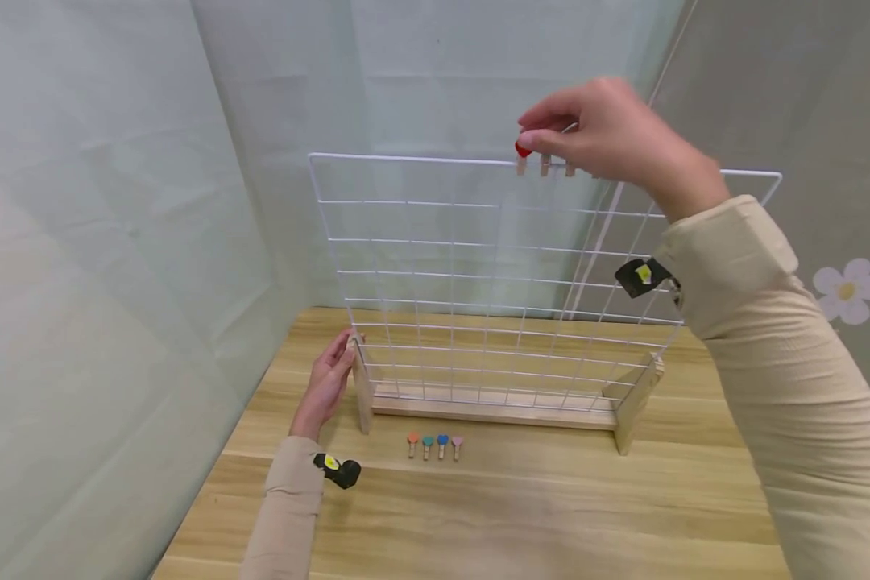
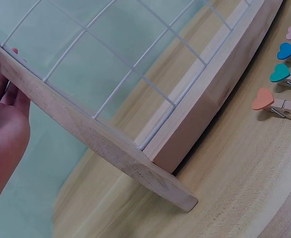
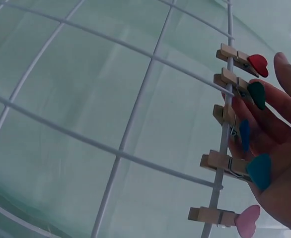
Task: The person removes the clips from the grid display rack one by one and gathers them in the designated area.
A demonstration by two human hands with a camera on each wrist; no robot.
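Closest to the head camera, a cream sleeve (image 1: 790, 387) runs up the right side of the view, with a small black wrist camera (image 1: 641, 275) strapped near its cuff. Below it spreads the wooden desk (image 1: 551, 515), hemmed in by pale green curtain walls (image 1: 116, 242); a white flower print (image 1: 848, 290) shows on the grey panel to the right. Standing on the desk is a white wire grid (image 1: 478, 282), upright in a wooden base (image 1: 493, 409) with a wooden foot at each end. The left hand (image 1: 328, 383) rests against the left foot (image 2: 86, 134), its fingers (image 2: 6, 94) straight and flat along the wood, holding nothing. The right hand (image 1: 609, 137) is raised at the grid's top wire, its fingers (image 3: 284, 114) loosely extended and lying against a row of wooden clips pegged there; whether they actually pinch one, the pictures do not let me tell. In the right wrist view that row reads red heart clip (image 3: 250, 62), dark green heart clip (image 3: 247, 89), blue heart clip (image 3: 237, 129), teal heart clip (image 3: 245, 166) and pink heart clip (image 3: 235, 218), all clamped side by side on the one wire. On the desk just in front of the base lie four more heart clips in a line: orange (image 1: 412, 443), teal (image 1: 427, 445), blue (image 1: 442, 443) and pink (image 1: 457, 445), well apart from both hands.
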